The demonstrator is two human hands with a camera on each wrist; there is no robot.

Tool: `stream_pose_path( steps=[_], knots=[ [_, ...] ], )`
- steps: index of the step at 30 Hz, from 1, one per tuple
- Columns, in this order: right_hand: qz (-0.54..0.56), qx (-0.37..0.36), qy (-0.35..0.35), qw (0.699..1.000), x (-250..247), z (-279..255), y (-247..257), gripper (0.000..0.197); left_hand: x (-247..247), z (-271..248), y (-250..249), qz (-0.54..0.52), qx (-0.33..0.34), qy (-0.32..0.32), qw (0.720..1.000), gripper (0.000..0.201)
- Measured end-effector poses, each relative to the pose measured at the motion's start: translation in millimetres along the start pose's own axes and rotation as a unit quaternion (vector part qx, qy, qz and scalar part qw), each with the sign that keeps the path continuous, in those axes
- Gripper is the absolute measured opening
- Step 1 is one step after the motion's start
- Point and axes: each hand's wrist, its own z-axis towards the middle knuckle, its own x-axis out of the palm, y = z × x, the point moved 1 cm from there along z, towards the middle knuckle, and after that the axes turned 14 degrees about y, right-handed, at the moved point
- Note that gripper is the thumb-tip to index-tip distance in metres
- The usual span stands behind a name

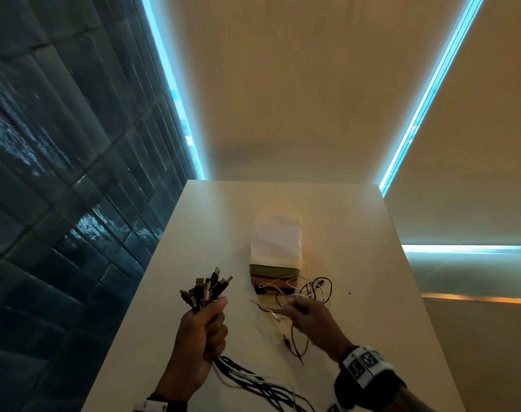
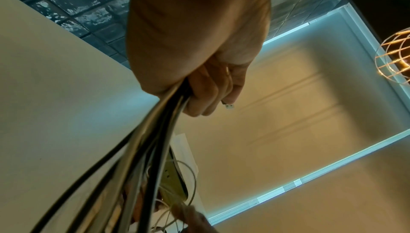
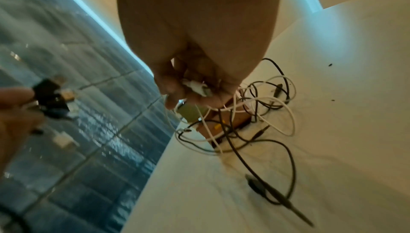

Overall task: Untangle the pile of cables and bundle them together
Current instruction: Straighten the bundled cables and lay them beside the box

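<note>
Cables (image 1: 207, 288) bunched in left hand (image 1: 201, 331) — white plug (image 3: 197, 88) in right hand (image 3: 195, 71).

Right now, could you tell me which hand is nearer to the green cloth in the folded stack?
Right. The right hand holds a white connector just in front of the green cloth; the left hand grips the cable bundle farther left.

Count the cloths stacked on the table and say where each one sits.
4 that show. A white cloth lies on top at the far end; a green cloth, an orange cloth and a dark brown cloth step out beneath it. Tangled cables may hide more.
</note>
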Motion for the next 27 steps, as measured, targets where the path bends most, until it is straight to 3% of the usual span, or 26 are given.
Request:
stream_pose_path(
  steps=[2, 5, 7, 9, 11, 13, 15, 17, 19, 22, 27],
  knots=[
    [0.123, 0.023, 0.027, 0.992, -7.8, 0.9, 9.0, 0.025, 4.5, 5.8, 5.4, 0.027, 0.0, 0.002, 1.0, 0.038],
    [0.296, 0.037, 0.096, 0.95, -13.5, 0.4, 16.1, 0.024, 11.8, 12.6, 13.8, 0.066, -0.001, 0.002, 0.998, 0.043],
    [0.359, 0.023, 0.119, 0.926, -16.2, 0.0, 18.9, 0.027, 15.3, 15.0, 17.9, 0.081, -0.001, 0.007, 0.997, 0.044],
    [0.367, 0.028, 0.095, 0.925, -17.1, 1.8, 13.4, 0.028, 16.4, 16.2, 20.0, 0.085, -0.002, 0.01, 0.996, 0.044],
    [0.274, 0.057, 0.037, 0.959, -14.2, 3.3, 0.9, 0.02, 14.8, 16.5, 21.1, 0.084, -0.007, 0.012, 0.996, 0.042],
    [0.06, 0.073, -0.015, 0.995, -10.3, 6.1, -17.3, 0.012, 12.4, 15.9, 21.8, 0.082, -0.016, 0.012, 0.996, 0.04],
    [-0.159, 0.081, 0.021, 0.984, -4.6, 10.9, -37.7, 0.032, 9.7, 14.8, 22.3, 0.076, -0.02, 0.01, 0.997, 0.04],
    [-0.268, 0.098, 0.077, 0.955, 3.5, 14.5, -52.4, 0.034, 7.9, 13.2, 22.4, 0.074, -0.021, 0.007, 0.997, 0.04],
    [-0.297, 0.107, 0.119, 0.942, 12.5, 13.2, -58.7, 0.013, 6.5, 12.3, 22.9, 0.074, -0.02, 0.001, 0.997, 0.04],
    [-0.361, 0.116, 0.194, 0.905, 24.5, 11.7, -72.8, 0.053, 3.9, 12.2, 24.7, 0.074, -0.019, -0.01, 0.997, 0.04],
    [-0.374, 0.096, 0.151, 0.91, 32.6, 17.9, -81.3, 0.01, 0.8, 11.9, 26.1, 0.069, -0.018, -0.021, 0.997, 0.039]
  ],
)
